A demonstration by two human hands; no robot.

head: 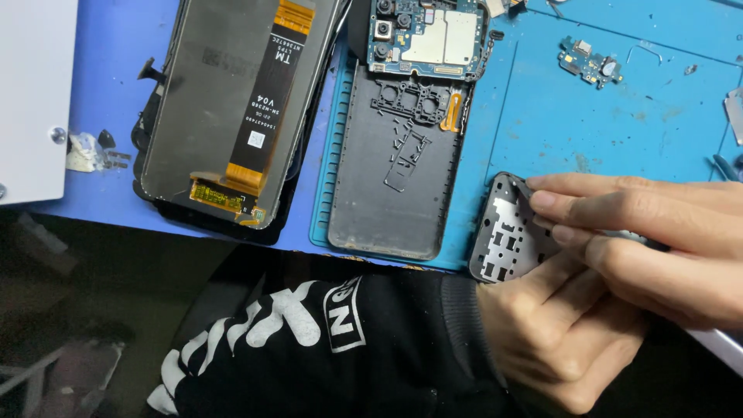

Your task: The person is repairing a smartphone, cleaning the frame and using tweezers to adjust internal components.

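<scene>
Gripping a silver metal phone frame from below, the person's left hand cupped the part's lower edge at the near rim of the desk, its wrist emerging from a black sleeve with white lettering. The right hand reached in from the far side, its fingertips pressed flat on the frame's upper corner, so that both hands closed on the same piece. The frame, perforated with square and oblong cut-outs, was tilted up off the blue work mat, most of its far half hidden beneath the right hand's fingers.

Just beyond the left hand's thumb side lay a dark grey phone back cover, inner face up, running away from the hands. At its far end sat a main circuit board with camera modules and metal shields. Further out on that side rested a display panel, face down, a black and orange flex cable running along its back. A white box stood at the outermost edge on that side.

Beyond the right hand's fingertips, well apart from the frame, a small circuit board lay alone on the mat.
</scene>
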